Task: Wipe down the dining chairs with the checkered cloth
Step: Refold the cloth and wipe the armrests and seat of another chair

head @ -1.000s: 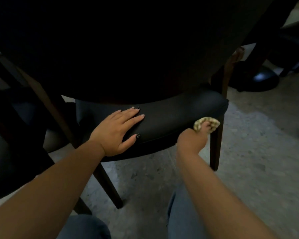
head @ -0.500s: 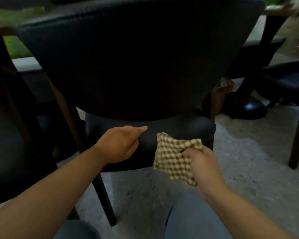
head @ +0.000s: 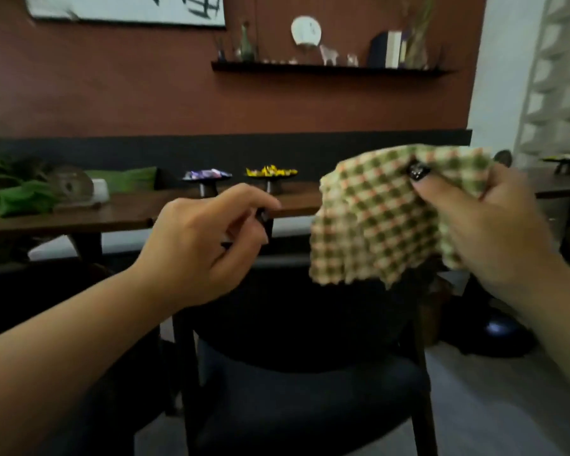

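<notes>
Head view: right hand [head: 494,232] is pinching the green-and-cream checkered cloth [head: 382,218] up high; the dark padded dining chair [head: 303,386] is sitting directly below, left hand [head: 204,245] hovering loosely curled, empty.

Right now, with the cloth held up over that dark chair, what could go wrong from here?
The right hand only pinches the checkered cloth by its top edge, so most of it hangs free; a loose grip might let it drop onto the chair. The left hand holds nothing. The cloth also dangles near the table, where a swing might brush the candy dishes.
</notes>
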